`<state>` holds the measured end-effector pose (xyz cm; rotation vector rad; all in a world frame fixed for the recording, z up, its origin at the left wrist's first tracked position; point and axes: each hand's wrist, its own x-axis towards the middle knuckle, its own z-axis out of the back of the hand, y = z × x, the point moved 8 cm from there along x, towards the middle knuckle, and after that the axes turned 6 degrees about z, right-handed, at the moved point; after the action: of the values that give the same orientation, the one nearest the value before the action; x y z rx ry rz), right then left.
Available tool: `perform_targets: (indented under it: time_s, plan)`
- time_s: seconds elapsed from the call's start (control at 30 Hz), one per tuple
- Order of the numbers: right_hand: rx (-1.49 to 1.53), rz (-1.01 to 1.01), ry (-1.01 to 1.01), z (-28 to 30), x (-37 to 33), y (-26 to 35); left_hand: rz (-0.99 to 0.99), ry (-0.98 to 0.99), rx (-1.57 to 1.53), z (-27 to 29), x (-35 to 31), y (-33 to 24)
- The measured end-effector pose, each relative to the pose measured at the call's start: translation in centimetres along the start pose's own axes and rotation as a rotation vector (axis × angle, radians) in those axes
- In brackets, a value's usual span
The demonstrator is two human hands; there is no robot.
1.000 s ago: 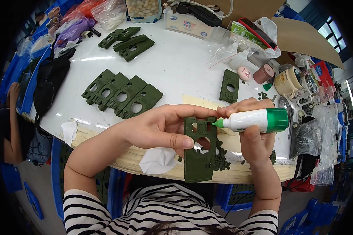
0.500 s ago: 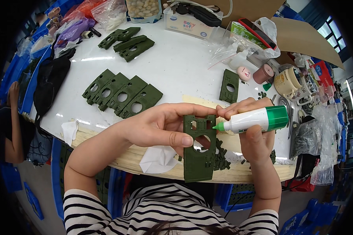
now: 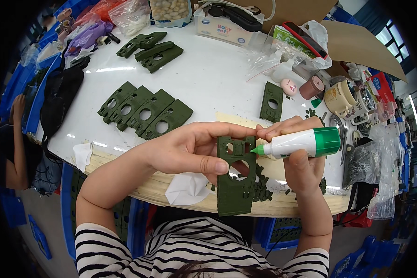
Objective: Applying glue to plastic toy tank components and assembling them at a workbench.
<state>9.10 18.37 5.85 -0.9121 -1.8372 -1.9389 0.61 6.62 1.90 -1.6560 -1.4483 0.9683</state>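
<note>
My left hand (image 3: 190, 150) grips a dark green plastic model hull plate (image 3: 234, 197) by its left edge, thumb on its face. The plate has a large round hole and smaller openings near its top. In my right hand (image 3: 306, 171) lies a white glue bottle (image 3: 292, 144) with a green base, held sideways. Its green nozzle touches or nearly touches the plate's upper right edge, by a small square opening. Right-hand fingertips meet the left fingertips behind the plate. Small dark green parts (image 3: 262, 185) lie in a heap on the table just right of the plate.
Several similar hull plates (image 3: 145, 113) lie in a row at left, more (image 3: 158, 56) behind them, and one (image 3: 271, 102) at right. White paper (image 3: 186, 189) rests at the front edge. Mugs (image 3: 339, 96), a pink spool (image 3: 311, 88) and plastic bags crowd the right side. A black mask (image 3: 60, 99) hangs at left.
</note>
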Motion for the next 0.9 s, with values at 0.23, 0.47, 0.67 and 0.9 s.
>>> perform_targets:
  time_s: [0.23, 0.47, 0.67, 0.9]
  plan:
    - [0.019, 0.001, -0.008, -0.2, 0.0, -0.1, 0.000, -0.004, -0.004, 0.1, -0.2, 0.1]
    - [0.198, -0.106, -0.185, 1.7, 0.2, 0.4, -0.047, 0.002, 0.018, 0.3, -0.1, 0.0]
    - [-0.555, 0.251, -0.352, 8.0, -2.7, 7.4, -0.213, -0.241, 0.050, 2.5, -0.4, -1.8]
    - [-1.538, 0.094, 0.123, 5.3, -5.7, 5.8, -0.481, -0.397, -0.069, 6.1, -1.4, -3.2]
